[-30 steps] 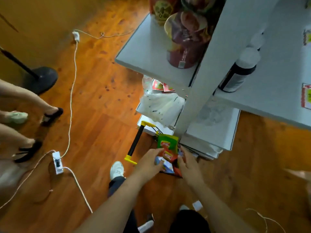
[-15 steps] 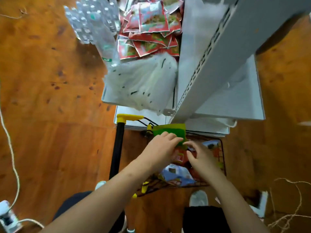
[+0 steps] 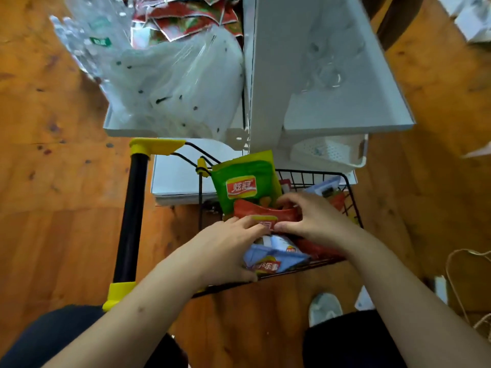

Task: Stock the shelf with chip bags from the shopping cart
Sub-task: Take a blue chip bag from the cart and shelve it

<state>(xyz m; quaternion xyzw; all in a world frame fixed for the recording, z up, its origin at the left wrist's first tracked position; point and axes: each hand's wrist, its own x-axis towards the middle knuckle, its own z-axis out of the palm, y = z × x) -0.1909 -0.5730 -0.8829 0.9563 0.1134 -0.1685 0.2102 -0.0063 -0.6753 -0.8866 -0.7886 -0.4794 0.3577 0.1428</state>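
Observation:
A small black wire shopping cart (image 3: 353, 197) with a black and yellow handle (image 3: 131, 221) stands on the wood floor below the white shelf unit (image 3: 305, 75). Several chip bags fill it: a green bag (image 3: 244, 181) upright at the back, a red bag (image 3: 263, 212) in front of it, a pale blue bag (image 3: 273, 261) lowest. Both hands reach into the cart. My right hand (image 3: 316, 221) grips the red bag's top edge with curled fingers and thumb. My left hand (image 3: 225, 248) holds the red bag's near side, its fingertips meeting the right thumb.
The left shelf (image 3: 114, 126) holds a clear plastic bag, bottled water and red snack packets. A white perforated basket (image 3: 329, 152) sits under the bare right shelf. My knees and a white shoe (image 3: 324, 306) are close to the cart. Cords lie on the floor at right.
My head has tilted further down and closer over the cart. Both hands have shifted from the green bag's top down onto the red bag.

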